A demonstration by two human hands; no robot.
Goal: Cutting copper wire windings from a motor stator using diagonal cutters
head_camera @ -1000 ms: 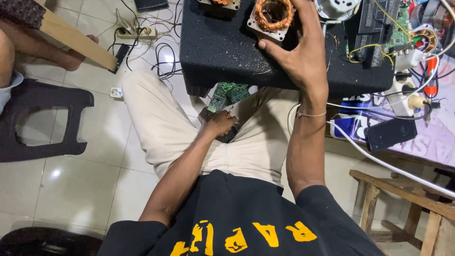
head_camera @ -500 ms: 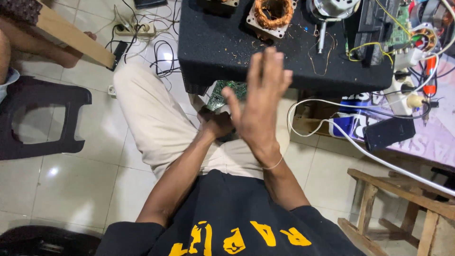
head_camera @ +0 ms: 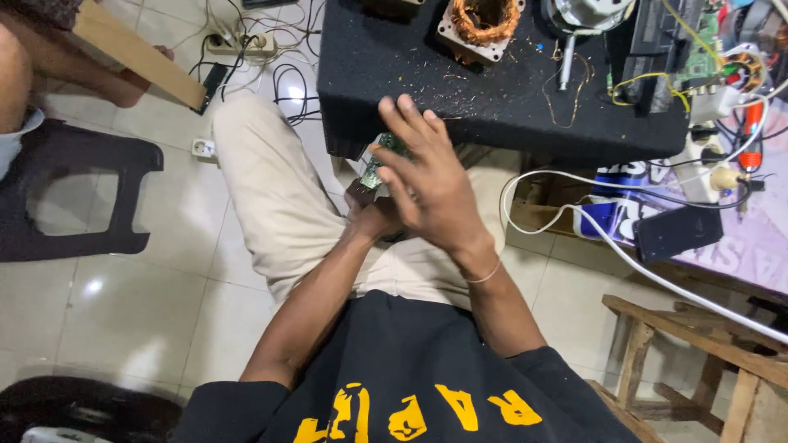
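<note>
- The right hand (head_camera: pixel 431 184) is held flat over the lap, its fingers (head_camera: pixel 408 123) stretched out and slightly spread, pointing toward the black counter (head_camera: pixel 394 66); it grips nothing that shows.
- The left hand (head_camera: pixel 377 220) sits just below and behind the right hand, mostly hidden by it; it appears to hold the green circuit board (head_camera: pixel 379 160), but how its fingers close cannot be told.
- The green circuit board stands at the near edge of the black counter, above the person's light trousers (head_camera: pixel 271 205), and the right hand covers part of it.
- On the black counter, well beyond the board, a copper-wound coil (head_camera: pixel 484 20) sits in its pale square frame, with wire scraps scattered around it.
- To the right of the black counter lie a second board with yellow wires (head_camera: pixel 698 49), white cables (head_camera: pixel 574 221) and a dark phone (head_camera: pixel 677 232).
- Left of the black counter, on the tiled floor, stand a dark plastic stool (head_camera: pixel 74 197) and a power strip (head_camera: pixel 238 41).
</note>
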